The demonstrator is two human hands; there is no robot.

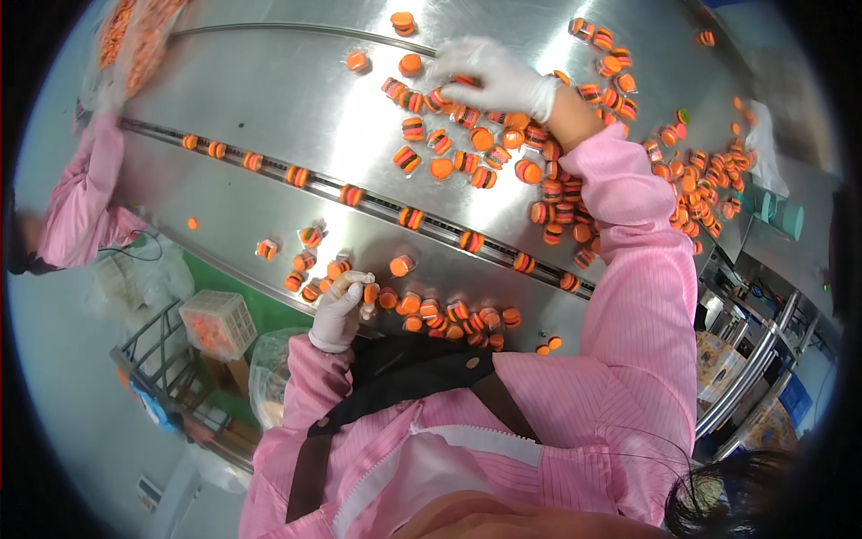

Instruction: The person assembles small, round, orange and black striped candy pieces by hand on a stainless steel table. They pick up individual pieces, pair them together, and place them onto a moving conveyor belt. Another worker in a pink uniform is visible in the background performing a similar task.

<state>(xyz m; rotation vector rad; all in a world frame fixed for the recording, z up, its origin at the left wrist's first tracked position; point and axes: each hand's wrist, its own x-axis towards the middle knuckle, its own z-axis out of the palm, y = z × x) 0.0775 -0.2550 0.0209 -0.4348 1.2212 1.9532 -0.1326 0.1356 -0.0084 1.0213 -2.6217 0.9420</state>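
My left hand [338, 316], in a white glove, is near the table's front edge. Its thumb and fingers pinch a small burger-shaped candy [370, 293] with orange ends. Loose candies of the same kind [431, 307] lie beside that hand, in orange, black and red layers, some in clear wrap. My right hand [492, 79], gloved too, reaches across the conveyor slot over a scatter of candies [481, 138]. Motion smears its fingers. One orange candy [464, 81] shows beneath them; whether they grip it I cannot tell.
A narrow conveyor channel [382, 204] with spaced candies crosses the steel table [296, 108]. Another heap of candies [705, 190] lies at the right. At the left are a co-worker's pink sleeve [79, 202] and a clear bag of orange pieces [144, 49]. A white crate [218, 325] stands below.
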